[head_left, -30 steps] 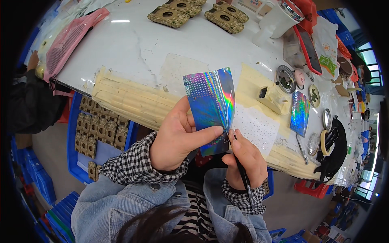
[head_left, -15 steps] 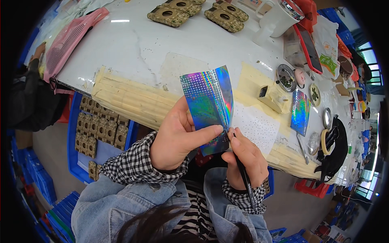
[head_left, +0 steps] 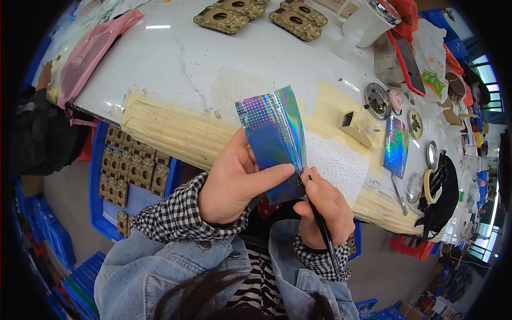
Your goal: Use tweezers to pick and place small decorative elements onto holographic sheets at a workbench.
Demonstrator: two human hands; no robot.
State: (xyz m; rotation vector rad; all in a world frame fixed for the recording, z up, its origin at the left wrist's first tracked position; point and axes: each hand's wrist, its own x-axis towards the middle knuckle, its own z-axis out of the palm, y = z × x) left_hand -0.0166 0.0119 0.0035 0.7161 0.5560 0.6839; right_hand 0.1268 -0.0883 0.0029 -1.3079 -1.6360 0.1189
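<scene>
In front of me, above the table's near edge, my left hand (head_left: 229,184) grips a shiny holographic sheet (head_left: 274,133) between thumb and fingers. Rows of small pale dots run along its upper part, and a strip on its right side stands up at a fold. My right hand (head_left: 328,208) is closed around slim black tweezers (head_left: 323,226), whose tips are hidden. Its thumb and forefinger meet the sheet's lower right edge, close to my left thumb. Beneath lies a white paper (head_left: 341,165) covered with tiny dots.
Camouflage-patterned cases (head_left: 296,24) lie at the far side; more fill a blue crate (head_left: 109,226) at lower left. Right of my hands are a small cream block (head_left: 360,128), another holographic sheet (head_left: 396,146), round tins (head_left: 377,100) and metal tweezers (head_left: 399,194). A pink mesh basket (head_left: 90,58) stands left.
The holographic sheet has tilted slightly, so its reflections shift from green to blue. Both hands keep nearly the same place and grip. At far left, another person's arm has moved.
</scene>
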